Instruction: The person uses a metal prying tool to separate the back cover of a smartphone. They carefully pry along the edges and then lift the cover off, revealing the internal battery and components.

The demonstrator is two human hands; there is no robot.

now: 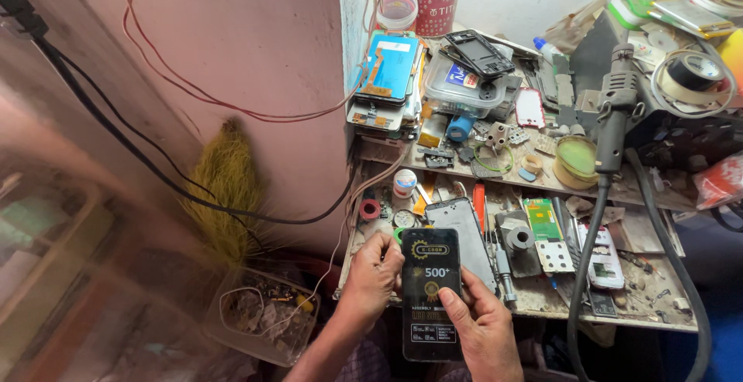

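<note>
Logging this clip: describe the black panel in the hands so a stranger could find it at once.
Start at the cluttered workbench on the right and go to its near left edge. There the left hand and right hand hold a black panel upright. Unlike the bare grey phone frame behind it, it is glossy with gold printing.

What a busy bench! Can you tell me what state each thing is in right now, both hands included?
Left hand: gripping the panel's left edge.
Right hand: thumb on the panel's face.
Black screen panel: held upright over the bench edge.
Phone frame: lying flat, stripped.
Hot-air handle: resting, hose hanging.
Clear box: shut.
</note>
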